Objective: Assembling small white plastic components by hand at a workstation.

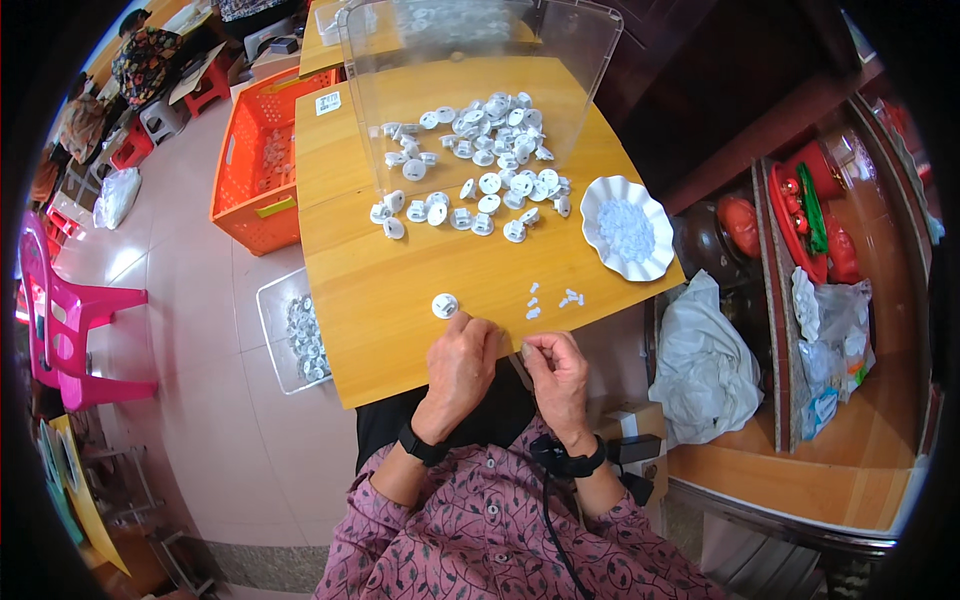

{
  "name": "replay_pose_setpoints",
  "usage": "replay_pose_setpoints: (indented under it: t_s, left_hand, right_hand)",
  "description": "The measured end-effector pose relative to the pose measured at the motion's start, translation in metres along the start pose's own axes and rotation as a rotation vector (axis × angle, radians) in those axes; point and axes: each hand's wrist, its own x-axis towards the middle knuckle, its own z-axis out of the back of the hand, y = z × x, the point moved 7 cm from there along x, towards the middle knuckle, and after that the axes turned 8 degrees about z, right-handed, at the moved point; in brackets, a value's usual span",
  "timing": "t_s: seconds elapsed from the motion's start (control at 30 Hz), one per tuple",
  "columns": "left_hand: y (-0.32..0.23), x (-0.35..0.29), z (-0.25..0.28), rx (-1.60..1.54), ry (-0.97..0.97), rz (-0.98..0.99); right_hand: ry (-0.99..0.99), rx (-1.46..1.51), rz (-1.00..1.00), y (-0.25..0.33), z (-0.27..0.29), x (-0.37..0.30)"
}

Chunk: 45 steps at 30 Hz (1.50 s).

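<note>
At the near side of the wooden table point(400, 345), my left hand point(462, 362) is closed with its fingertips at a small white round plastic part point(445, 305), which has a raised middle. Close to its right, my right hand point(557, 368) is closed in a pinch over the table's edge; whatever its fingertips hold is too small to make out. Just beyond the right hand lie several tiny translucent plastic pieces point(571, 298). Farther back, many more white round parts point(489, 204) are spread in a loose heap, some reaching into a clear plastic bin point(372, 110) lying on its side.
A white scalloped dish point(597, 248) of tiny translucent pieces stands at the table's right edge. Left of the table are an orange crate point(240, 190), a clear tub point(272, 330) of small parts and a pink chair point(95, 300). On the right, shelves point(785, 330) hold bags.
</note>
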Motion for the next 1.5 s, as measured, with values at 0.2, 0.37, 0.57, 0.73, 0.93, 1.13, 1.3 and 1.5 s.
replay_pose_setpoints:
  t_s: [0.2, 0.37, 0.57, 0.73, 0.93, 1.13, 1.3, 1.5]
  left_hand:
    - [0.005, -0.001, 0.004, -0.160, -0.054, 0.038]
    - [-0.003, -0.009, 0.011, -0.227, 0.025, 0.007]
    - [0.011, -0.020, 0.000, -0.514, 0.233, 0.147]
    - [0.022, -0.027, -0.004, -0.725, 0.383, 0.354]
    - [0.026, -0.028, 0.006, -0.658, 0.334, 0.416]
    - [0.021, -0.025, 0.013, -0.538, 0.280, 0.269]
    - [0.033, -0.020, 0.018, -0.410, 0.195, 0.243]
    - [0.015, 0.013, 0.053, -0.015, -0.184, 0.018]
  right_hand:
    - [0.027, 0.289, -0.315, -0.008, -0.006, -0.005]
    - [0.042, 0.438, -0.367, -0.003, -0.011, -0.005]
    - [0.047, 0.476, -0.369, -0.001, -0.016, -0.010]
    - [0.102, 0.483, -0.354, 0.003, -0.021, -0.012]
    - [0.135, 0.372, -0.283, 0.013, -0.025, -0.009]
    - [0.206, 0.288, -0.190, 0.011, -0.028, -0.007]
    - [0.189, 0.158, -0.094, 0.013, -0.028, -0.007]
    - [0.177, 0.153, -0.171, 0.010, -0.030, -0.010]
